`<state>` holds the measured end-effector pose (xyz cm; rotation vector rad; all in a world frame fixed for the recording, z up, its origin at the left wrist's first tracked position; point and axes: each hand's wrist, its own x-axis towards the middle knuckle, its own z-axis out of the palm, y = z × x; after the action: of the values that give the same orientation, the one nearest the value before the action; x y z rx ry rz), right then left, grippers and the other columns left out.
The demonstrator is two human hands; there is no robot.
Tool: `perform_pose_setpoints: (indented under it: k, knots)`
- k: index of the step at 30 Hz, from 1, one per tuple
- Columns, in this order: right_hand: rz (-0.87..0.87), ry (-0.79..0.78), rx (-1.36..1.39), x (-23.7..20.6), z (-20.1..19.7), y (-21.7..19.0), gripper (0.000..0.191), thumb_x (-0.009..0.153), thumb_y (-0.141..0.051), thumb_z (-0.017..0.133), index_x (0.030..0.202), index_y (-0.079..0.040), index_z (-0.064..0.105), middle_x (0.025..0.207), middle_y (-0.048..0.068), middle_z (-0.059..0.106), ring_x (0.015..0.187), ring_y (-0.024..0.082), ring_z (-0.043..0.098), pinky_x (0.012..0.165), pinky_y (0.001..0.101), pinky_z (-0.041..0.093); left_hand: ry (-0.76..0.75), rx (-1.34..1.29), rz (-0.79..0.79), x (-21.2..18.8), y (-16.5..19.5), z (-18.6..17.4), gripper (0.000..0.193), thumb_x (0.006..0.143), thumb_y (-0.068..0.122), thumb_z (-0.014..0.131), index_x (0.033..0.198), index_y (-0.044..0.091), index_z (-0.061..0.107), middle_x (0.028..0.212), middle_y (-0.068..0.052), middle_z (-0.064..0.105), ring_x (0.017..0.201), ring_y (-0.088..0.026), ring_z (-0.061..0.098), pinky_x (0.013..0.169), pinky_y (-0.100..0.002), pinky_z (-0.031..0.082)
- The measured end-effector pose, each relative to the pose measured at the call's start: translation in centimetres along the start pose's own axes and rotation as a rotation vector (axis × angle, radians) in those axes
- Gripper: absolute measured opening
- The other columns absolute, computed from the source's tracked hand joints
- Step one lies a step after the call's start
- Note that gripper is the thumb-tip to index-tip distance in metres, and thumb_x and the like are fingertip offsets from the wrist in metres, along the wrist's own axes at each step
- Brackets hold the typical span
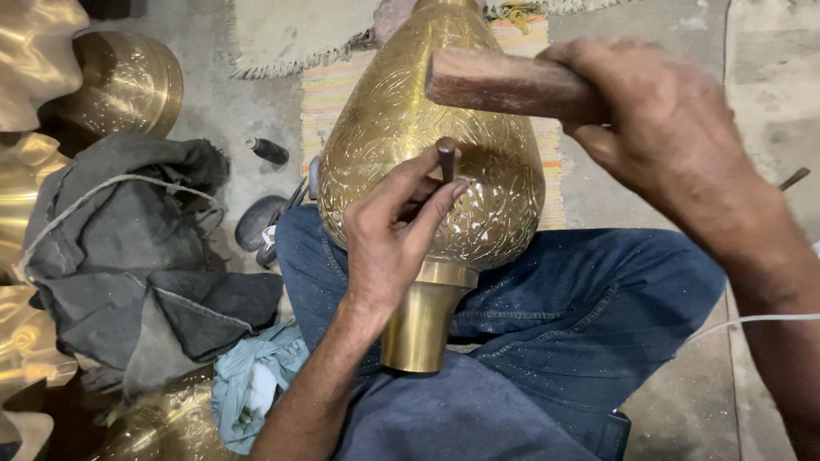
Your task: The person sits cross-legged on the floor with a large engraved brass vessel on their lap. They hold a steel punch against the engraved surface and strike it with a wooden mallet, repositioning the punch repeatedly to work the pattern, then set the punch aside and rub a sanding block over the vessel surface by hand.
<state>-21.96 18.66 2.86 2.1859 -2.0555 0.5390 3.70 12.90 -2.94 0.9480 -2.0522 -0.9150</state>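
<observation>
Across my lap lies the engraved brass vase [431, 162]; left fingers [410, 201] pinch the punch [446, 158] (tip on brass), right hand [658, 128] grips the wooden mallet [504, 84]

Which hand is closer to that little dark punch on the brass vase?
Left. The left hand pinches the punch against the vase; the right hand is apart, up to its right, gripping a wooden mallet.

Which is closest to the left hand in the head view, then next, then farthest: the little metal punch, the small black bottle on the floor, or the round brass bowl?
From the left hand:
1. Metal punch, pinched in its fingers.
2. Black bottle, on the floor to the left.
3. Brass bowl, far upper left.
</observation>
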Motion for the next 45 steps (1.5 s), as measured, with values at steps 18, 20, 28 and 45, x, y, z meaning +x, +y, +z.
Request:
perform_pose_setpoints:
  k: [18,20,28,45]
  knots:
    - [0.036,-0.145,-0.117,1.0,-3.7,-1.6,0.028,0.094,-0.028,0.077,0.107,-0.008,0.062,0.079,0.008,0.066,0.08,0.026,0.069,0.074,0.0443,0.053,-0.039,0.018,0.061,0.3,0.2,-0.4,0.034,0.096,0.014,0.08,0.127,0.006,0.068,0.102,-0.008,0.079,0.09,-0.014,0.08,0.076,-0.028,0.068]
    - [-0.079,-0.089,-0.185,0.8,-3.6,-1.4,0.029,0.09,-0.027,0.078,0.107,-0.009,0.063,0.081,0.008,0.066,0.082,0.028,0.068,0.074,0.0451,0.052,-0.02,0.047,0.102,0.2,0.2,-0.4,0.027,0.096,0.014,0.081,0.12,0.007,0.07,0.099,-0.006,0.079,0.091,-0.013,0.08,0.078,-0.028,0.068]
    - [-0.069,-0.076,-0.243,0.5,-2.9,-0.6,0.028,0.091,-0.031,0.079,0.104,-0.012,0.065,0.079,0.009,0.065,0.077,0.028,0.068,0.074,0.0438,0.054,-0.043,-0.006,0.089,0.4,0.6,-0.7,0.03,0.098,0.012,0.078,0.125,0.004,0.068,0.106,-0.008,0.078,0.093,-0.014,0.079,0.078,-0.027,0.068]
    - [0.043,-0.085,0.108,0.2,-3.6,-0.7,0.022,0.091,-0.011,0.078,0.105,-0.006,0.062,0.089,0.012,0.067,0.084,0.03,0.069,0.073,0.0432,0.054,-0.083,-0.007,0.063,0.5,0.3,-0.8,0.037,0.098,0.014,0.076,0.133,0.006,0.067,0.108,-0.009,0.078,0.094,-0.016,0.08,0.077,-0.028,0.069]
